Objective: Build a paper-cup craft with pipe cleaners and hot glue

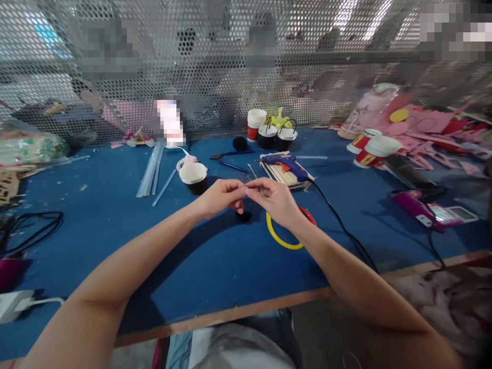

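Note:
Over the middle of the blue table, the fingertips of my left hand point(222, 197) and my right hand point(273, 197) meet in a pinch. Whatever lies between them is too small or hidden to make out. A small dark round piece point(243, 217) shows just below my fingers. Partly under my right wrist is a yellow and red ring point(277, 239). A blue glue gun point(290, 165) lies just beyond my right hand, on a bundle of pale sticks point(277, 174). Left of my left hand stands a black and white cup point(193, 177).
Blue-handled pliers point(230, 161) and a black ball point(240, 144) lie farther back. Clear glue sticks point(151, 171) are at left. Small black-and-white cups point(286, 137) stand by the mesh screen point(215, 92). Red paper cups point(374, 151) are at right. The glue gun's black cable point(342, 225) crosses to the front edge.

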`<control>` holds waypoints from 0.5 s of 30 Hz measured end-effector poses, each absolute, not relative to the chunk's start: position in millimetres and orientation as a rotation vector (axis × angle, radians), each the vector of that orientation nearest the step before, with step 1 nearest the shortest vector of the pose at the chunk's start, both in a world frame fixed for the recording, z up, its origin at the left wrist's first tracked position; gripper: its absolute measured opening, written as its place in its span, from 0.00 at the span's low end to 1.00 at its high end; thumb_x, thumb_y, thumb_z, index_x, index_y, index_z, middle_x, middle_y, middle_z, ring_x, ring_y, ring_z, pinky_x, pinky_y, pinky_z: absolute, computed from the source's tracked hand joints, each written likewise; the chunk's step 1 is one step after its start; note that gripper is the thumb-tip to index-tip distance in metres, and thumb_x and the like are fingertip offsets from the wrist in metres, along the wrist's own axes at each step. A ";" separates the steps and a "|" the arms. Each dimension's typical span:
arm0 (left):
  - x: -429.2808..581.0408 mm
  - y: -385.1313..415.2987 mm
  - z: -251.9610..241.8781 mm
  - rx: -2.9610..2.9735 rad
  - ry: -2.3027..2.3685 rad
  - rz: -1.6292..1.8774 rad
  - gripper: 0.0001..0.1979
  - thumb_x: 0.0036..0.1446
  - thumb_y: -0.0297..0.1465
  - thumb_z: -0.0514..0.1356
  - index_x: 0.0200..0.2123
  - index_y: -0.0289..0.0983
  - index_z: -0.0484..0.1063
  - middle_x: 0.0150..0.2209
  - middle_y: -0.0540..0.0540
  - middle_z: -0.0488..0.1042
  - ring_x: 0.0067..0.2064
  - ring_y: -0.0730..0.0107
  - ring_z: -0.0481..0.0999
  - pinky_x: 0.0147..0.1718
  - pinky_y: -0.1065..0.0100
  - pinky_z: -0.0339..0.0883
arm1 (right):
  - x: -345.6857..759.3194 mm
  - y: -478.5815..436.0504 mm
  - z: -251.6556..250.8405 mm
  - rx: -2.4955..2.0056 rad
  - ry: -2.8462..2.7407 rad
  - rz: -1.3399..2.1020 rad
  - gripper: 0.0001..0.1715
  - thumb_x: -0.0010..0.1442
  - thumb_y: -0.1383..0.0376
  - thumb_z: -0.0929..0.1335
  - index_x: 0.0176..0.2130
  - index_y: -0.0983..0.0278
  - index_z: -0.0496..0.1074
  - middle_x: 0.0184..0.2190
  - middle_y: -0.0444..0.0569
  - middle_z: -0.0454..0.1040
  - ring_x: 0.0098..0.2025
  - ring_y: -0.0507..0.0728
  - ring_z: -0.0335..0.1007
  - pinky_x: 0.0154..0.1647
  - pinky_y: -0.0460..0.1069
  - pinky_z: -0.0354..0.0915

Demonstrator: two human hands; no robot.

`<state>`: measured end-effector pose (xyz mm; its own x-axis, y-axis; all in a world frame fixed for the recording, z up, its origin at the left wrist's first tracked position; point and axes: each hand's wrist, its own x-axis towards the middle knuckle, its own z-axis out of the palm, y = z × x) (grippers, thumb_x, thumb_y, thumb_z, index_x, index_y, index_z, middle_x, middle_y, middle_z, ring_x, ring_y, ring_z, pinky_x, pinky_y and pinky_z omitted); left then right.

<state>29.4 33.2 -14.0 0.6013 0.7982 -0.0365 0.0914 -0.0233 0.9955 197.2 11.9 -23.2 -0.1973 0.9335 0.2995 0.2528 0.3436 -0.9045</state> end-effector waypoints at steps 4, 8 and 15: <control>29.5 31.0 -11.4 1.510 0.768 0.633 0.14 0.55 0.40 0.53 0.30 0.33 0.66 0.17 0.57 0.55 0.17 0.84 0.56 0.18 0.76 0.52 | 198.9 10.3 -22.0 -1.064 -1.634 0.846 0.10 0.54 0.59 0.66 0.28 0.65 0.68 0.24 0.45 0.71 0.26 0.49 0.66 0.27 0.45 0.62; 28.9 33.8 -4.2 1.758 0.943 0.788 0.13 0.53 0.37 0.56 0.38 0.34 0.68 0.19 0.55 0.57 0.19 0.83 0.55 0.18 0.77 0.48 | 203.0 12.3 -23.1 -1.130 -1.597 0.866 0.12 0.55 0.57 0.66 0.29 0.65 0.66 0.20 0.40 0.63 0.18 0.44 0.52 0.18 0.43 0.51; 20.8 40.3 -10.4 2.302 1.209 0.530 0.07 0.49 0.26 0.56 0.33 0.34 0.71 0.23 0.50 0.69 0.24 0.77 0.63 0.25 0.73 0.55 | 196.2 9.0 -23.7 -1.053 -1.428 1.067 0.19 0.60 0.54 0.60 0.30 0.65 0.70 0.23 0.43 0.65 0.21 0.46 0.58 0.21 0.43 0.55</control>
